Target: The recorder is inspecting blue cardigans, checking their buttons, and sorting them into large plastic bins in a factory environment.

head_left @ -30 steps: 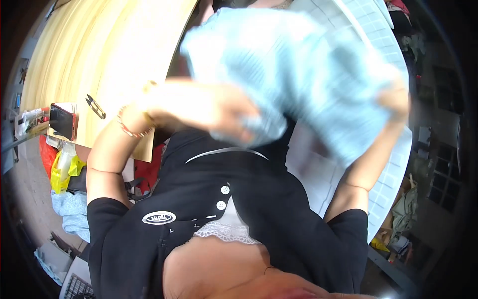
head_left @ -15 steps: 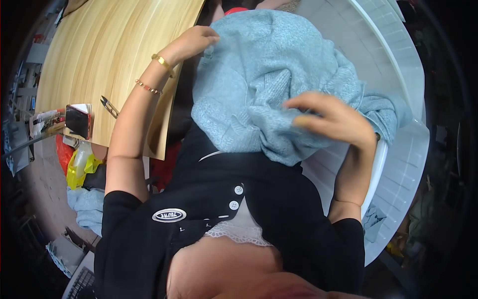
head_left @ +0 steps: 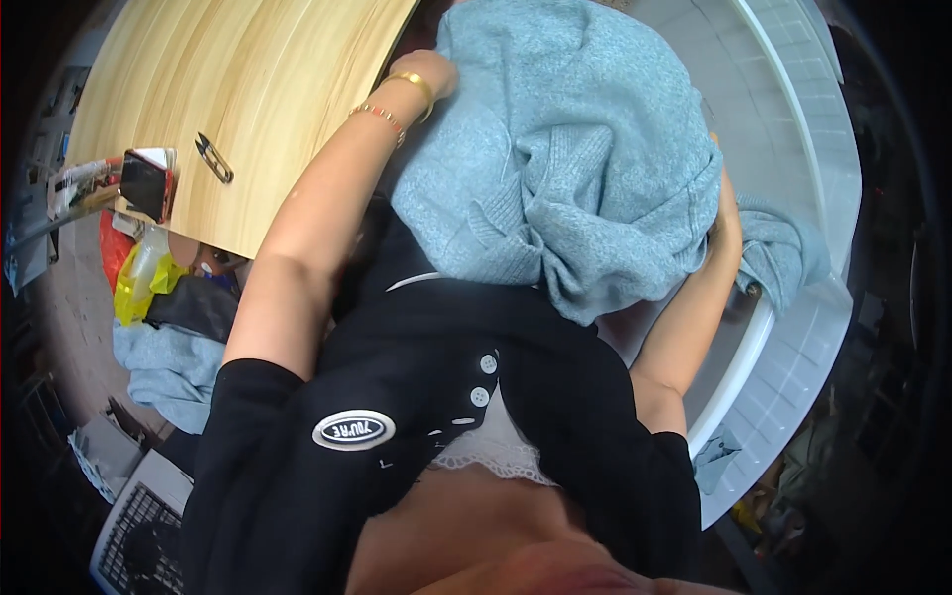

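A light blue knitted garment (head_left: 585,129) lies bunched over my lap, with ribbed folds gathered at its middle. My left hand (head_left: 433,74) grips its far left side, with the fingers curled and partly hidden against the knit. On the right side, my right hand (head_left: 727,213) clasps the bundle from the outside. Most of the right fingers are hidden behind the fabric. Another light blue knitted piece (head_left: 776,253) hangs over the rim of the pale plastic tub, just beyond my right hand.
A wood-grain table (head_left: 278,89) stands at the left, bearing black thread snips (head_left: 213,159). By its edge is a dark phone-like object (head_left: 147,185). Below are a yellow bag (head_left: 149,283) and more blue knitwear (head_left: 169,367). The large tub (head_left: 833,198) curves along the right.
My right hand has moved from above the garment's front to its right side. My left hand has closed in against the left side. The bundle looks rounder and more gathered.
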`<state>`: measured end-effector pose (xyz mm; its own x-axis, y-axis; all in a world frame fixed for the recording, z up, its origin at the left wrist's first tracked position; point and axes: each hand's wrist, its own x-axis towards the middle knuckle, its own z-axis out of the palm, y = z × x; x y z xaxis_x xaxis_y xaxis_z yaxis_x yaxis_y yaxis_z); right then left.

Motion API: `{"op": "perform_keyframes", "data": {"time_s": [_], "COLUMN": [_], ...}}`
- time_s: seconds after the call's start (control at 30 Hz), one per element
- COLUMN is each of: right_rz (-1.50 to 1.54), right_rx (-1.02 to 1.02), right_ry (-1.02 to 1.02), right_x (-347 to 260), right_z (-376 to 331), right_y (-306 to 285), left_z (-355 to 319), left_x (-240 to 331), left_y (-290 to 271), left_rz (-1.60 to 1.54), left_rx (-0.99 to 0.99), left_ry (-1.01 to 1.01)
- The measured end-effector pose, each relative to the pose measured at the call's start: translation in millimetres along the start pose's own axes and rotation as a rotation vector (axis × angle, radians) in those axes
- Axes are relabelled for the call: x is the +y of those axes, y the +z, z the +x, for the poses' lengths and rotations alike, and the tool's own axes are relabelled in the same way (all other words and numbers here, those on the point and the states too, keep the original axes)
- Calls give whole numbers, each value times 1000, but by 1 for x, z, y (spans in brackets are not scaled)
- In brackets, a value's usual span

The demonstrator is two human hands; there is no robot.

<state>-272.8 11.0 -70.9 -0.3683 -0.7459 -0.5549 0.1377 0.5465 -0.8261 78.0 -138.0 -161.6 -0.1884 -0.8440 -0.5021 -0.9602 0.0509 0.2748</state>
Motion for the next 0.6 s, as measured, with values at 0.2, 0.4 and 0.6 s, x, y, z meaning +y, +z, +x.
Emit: {"op": "perform_keyframes", "data": {"time_s": [0.2, 0.4, 0.6], "right_rz": [-128, -353, 37], "right_rx": [110, 618, 574], "right_ry": [-344, -1049, -1408], "right_x": [-7, -67, -74], "right_z": [-4, -93, -156], "right_y": [-23, 23, 40], "left_z": [32, -2, -100], "left_x": [1, 18, 53], "left_y": [25, -13, -111], "left_rz": [-277, -1326, -1859], "left_rx": [30, 366, 41], "left_ry": [-85, 124, 734]}}
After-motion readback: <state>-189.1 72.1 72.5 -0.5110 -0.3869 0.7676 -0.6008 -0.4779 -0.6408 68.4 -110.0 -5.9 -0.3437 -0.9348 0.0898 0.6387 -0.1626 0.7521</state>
